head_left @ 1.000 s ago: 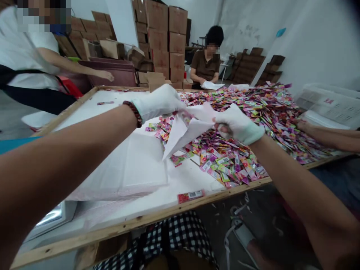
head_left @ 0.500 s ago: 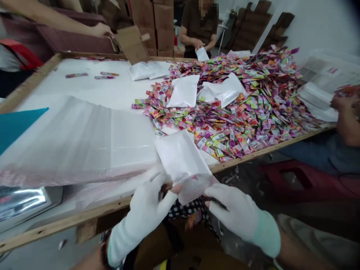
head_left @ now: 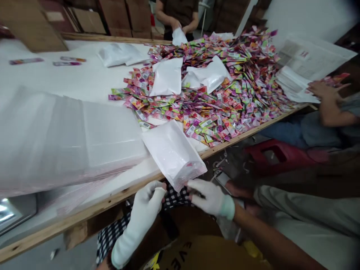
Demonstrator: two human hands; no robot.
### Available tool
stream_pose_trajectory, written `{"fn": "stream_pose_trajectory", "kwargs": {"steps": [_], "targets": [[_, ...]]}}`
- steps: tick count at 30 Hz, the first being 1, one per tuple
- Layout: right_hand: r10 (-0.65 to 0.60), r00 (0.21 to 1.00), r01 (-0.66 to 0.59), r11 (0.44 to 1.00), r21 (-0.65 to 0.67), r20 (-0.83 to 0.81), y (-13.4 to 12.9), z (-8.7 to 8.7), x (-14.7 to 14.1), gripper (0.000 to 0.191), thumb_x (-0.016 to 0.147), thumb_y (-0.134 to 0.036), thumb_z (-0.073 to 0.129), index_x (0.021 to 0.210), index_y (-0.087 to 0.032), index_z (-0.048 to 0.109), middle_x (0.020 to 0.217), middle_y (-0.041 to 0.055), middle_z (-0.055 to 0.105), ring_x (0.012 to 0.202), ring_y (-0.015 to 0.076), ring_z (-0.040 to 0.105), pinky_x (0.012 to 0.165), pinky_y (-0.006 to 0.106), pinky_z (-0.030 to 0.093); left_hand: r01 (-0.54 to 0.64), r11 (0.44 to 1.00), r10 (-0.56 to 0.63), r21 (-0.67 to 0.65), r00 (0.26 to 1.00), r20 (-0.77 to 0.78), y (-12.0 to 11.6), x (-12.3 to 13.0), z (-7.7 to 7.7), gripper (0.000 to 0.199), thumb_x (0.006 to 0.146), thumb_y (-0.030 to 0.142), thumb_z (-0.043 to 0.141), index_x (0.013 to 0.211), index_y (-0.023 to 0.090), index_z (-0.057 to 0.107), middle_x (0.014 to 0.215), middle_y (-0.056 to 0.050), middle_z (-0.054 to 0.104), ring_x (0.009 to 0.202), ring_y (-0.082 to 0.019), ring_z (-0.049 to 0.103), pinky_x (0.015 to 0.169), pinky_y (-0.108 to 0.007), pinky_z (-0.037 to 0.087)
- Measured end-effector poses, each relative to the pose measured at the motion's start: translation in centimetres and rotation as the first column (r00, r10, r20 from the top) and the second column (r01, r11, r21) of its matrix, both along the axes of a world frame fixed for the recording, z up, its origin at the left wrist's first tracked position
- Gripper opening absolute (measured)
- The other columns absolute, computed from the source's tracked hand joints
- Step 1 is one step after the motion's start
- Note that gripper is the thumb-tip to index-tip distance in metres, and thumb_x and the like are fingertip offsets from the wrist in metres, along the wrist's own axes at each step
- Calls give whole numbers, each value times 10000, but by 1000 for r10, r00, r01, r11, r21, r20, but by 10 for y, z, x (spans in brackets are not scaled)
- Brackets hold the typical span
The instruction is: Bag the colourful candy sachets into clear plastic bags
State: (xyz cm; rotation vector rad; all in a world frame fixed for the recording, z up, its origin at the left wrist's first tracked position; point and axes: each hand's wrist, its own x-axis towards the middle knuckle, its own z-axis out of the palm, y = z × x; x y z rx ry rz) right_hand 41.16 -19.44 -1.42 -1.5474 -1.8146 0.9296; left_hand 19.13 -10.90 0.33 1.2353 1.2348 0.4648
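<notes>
Head view: right hand [head_left: 209,197], gloved, pinches the near corner of a white pouch [head_left: 173,152] that overhangs the near table edge [head_left: 84,213]. Left hand [head_left: 146,202], fingers loosely curled, hangs just left of the pouch, holding nothing. Beyond lies a colourful sachet heap [head_left: 225,90]; a stack of flat bags [head_left: 64,138] sits left.

You're in a small packing workshop: a big wood-edged desk [head_left: 118,200] heaped with colourful sachets [head_left: 225,93] at 1 o'clock, white pouches [head_left: 168,77] lying on top, stacked cardboard boxes [head_left: 123,17] at 12, and co-workers sat round the edges.
</notes>
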Motion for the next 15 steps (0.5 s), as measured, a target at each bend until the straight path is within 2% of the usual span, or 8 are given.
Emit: {"fn": "stream_pose_trajectory", "kwargs": {"steps": [2,3,5,6,9,11,13,15], "targets": [[-137,989,139,990,38,-56,4,28,26,181,900,-312,562,980,-223,698,904,44,714,831,185,674,796,301,539,86,994,-85,-69,996,5,0,3,-3,335,841,489,499,715,184,559,527,36,517,418,-98,402,429,-223,288],[-254,964,259,965,49,-81,9,40,42,185,912,-329,548,931,-219,695,824,33,701,743,175,662,726,289,536,145,985,-146,-89,989,2,1,7,-3,351,836,511,511,715,185,555,521,34,522,423,-106,423,434,-226,303],[-453,889,458,881,117,-70,29,56,73,222,921,-357,530,955,-207,690,793,30,684,680,169,637,667,283,521,192,977,-193,-90,981,-7,4,20,0,325,817,494,551,712,186,556,520,29,541,457,-120,467,467,-231,349],[-505,863,499,847,182,-16,44,59,88,239,922,-355,523,986,-197,690,829,41,687,722,178,641,698,291,521,178,982,-178,-64,984,0,6,27,4,297,814,458,553,691,187,552,526,25,551,483,-123,482,493,-232,369],[-493,798,392,861,323,347,96,52,121,263,906,-261,505,1061,-170,697,1050,98,676,979,221,622,891,333,482,88,994,-90,60,995,38,13,41,22,277,812,351,510,590,187,533,552,6,577,548,-119,498,565,-228,399],[-426,667,345,904,253,612,131,42,133,283,880,-217,515,1086,-153,699,1151,139,638,1035,248,595,910,355,456,62,992,-67,114,997,45,14,42,30,298,817,352,513,569,187,532,545,5,573,547,-115,485,573,-228,393],[-313,550,340,931,136,774,155,38,139,255,867,-227,542,1032,-137,714,1164,168,622,1029,271,583,887,371,446,39,997,-42,71,998,50,11,40,31,313,817,396,541,582,190,522,518,12,556,516,-113,465,547,-231,376],[-266,535,285,950,125,802,162,43,140,204,856,-256,572,934,-139,720,1156,162,626,1067,292,557,914,393,425,7,999,-5,-34,998,68,3,39,24,326,815,443,557,609,192,521,498,15,545,485,-116,457,521,-235,367]]}}
